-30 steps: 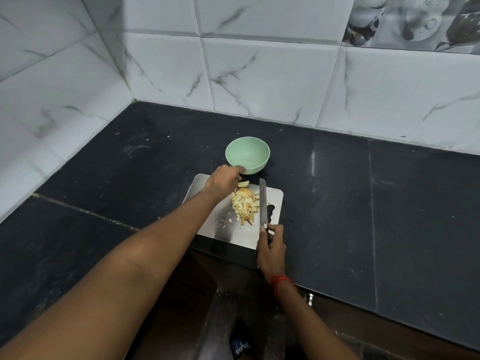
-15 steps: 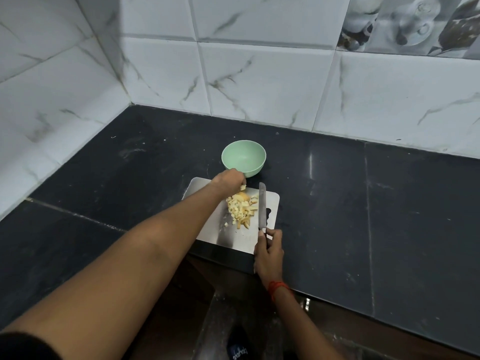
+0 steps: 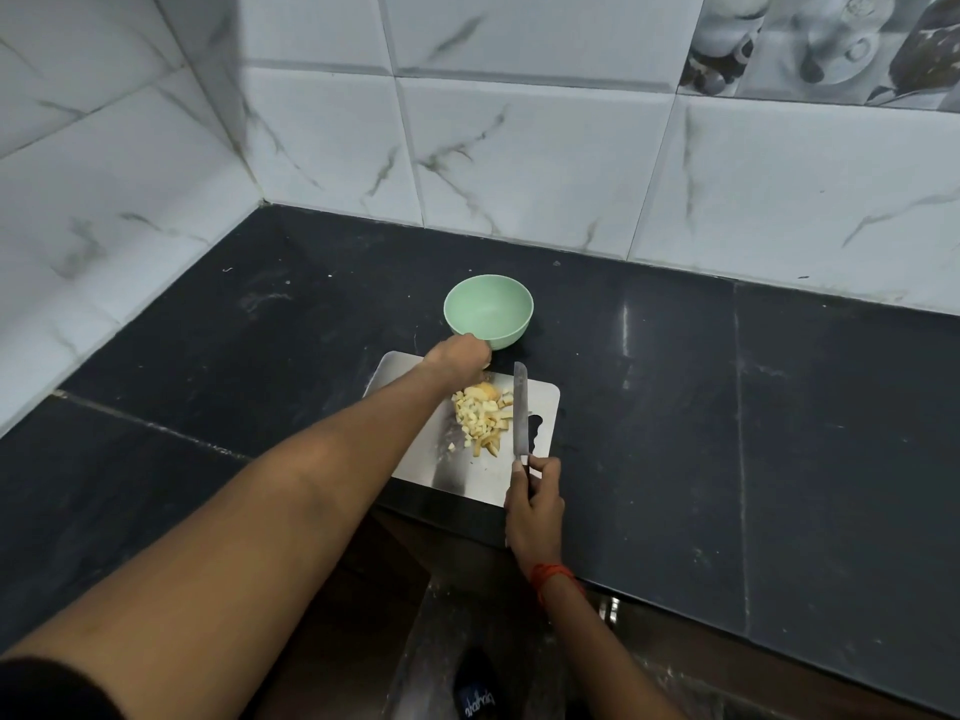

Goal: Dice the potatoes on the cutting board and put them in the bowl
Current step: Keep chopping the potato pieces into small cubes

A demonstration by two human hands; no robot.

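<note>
- While the left hand (image 3: 460, 356) reaches to the far edge of the cutting board (image 3: 436, 472), right by the near rim of the bowl (image 3: 511, 332), its fingers are tucked out of sight, so I cannot tell whether it has hold of anything.
- The cutting board, a pale sheet, lies close to the front edge of the dark countertop (image 3: 208, 356).
- The diced potatoes (image 3: 480, 418) sit in a heap of small pale cubes near the middle of the board. One larger rounded piece at the back of the heap looks uncut.
- The bowl is mint green and stands on the countertop just beyond the board's far edge. Nothing shows inside it.
- The knife (image 3: 520, 407) lies along the right of the heap, its tip toward the board's far edge.
- The right hand (image 3: 535, 506) is wrapped round the knife's handle at the board's near right corner, with a red thread (image 3: 553, 576) on the wrist.
- Progress, as I judge it: the dicing is mostly done, with perhaps one chunk left, and the move into the bowl has barely started, if at all.
- Writing: a dark shoe (image 3: 478, 701) at the bottom of the view has pale lettering, which is too small to read.
</note>
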